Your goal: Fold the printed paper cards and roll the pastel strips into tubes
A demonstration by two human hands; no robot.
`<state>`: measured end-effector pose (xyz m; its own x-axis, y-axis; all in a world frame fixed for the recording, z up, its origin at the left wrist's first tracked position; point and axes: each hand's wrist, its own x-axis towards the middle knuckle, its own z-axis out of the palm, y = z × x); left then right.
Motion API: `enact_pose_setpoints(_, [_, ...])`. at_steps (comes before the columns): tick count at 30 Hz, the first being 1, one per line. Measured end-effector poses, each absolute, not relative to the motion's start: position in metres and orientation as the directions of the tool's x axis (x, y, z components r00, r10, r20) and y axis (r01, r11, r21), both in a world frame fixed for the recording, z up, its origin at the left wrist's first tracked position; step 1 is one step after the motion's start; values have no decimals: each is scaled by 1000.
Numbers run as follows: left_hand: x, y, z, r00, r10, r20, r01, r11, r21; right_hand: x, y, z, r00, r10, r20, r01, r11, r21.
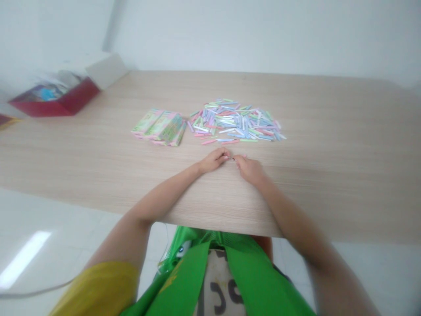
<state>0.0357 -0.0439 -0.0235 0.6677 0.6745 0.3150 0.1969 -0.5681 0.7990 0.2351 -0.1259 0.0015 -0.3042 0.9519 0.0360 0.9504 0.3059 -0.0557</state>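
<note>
My left hand (214, 160) and my right hand (250, 169) meet just above the table, in front of the pile, with their fingertips pinched close together. Between them shows a small thin stick (232, 158) with a dark part, gripped from both sides. Blur and its tiny size hide what kind it is. A bit of pink sticks out by the right fingers. Just beyond the hands lies a loose pile of slim pastel sticks (241, 123) in pink, blue, green, purple and white.
Left of the pile, flat pink-and-green printed boxes (161, 125) lie stacked. An open red box (62, 103) with mixed contents stands at the far left of the wooden table (329, 131). The table's front edge is close to my body, and a wall rises behind.
</note>
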Motion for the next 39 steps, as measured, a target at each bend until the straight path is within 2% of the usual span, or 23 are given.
enact_pose_setpoints(10, [36, -40, -27, 695, 651, 305, 276, -632, 724, 231, -128, 3, -307, 951, 20, 952, 307, 10])
enact_pose_setpoints(21, [35, -46, -24, 666, 654, 359, 185, -611, 770, 223, -134, 13, -242, 970, 10, 970, 241, 27])
enact_pose_setpoints(31, [34, -53, -17, 617, 724, 309, 238, -545, 804, 209, -136, 14, -173, 984, -33, 984, 172, -36])
enact_pose_setpoints(39, [31, -53, -15, 559, 796, 231, 143, -367, 919, 206, -139, 10, -127, 991, 44, 962, 134, -236])
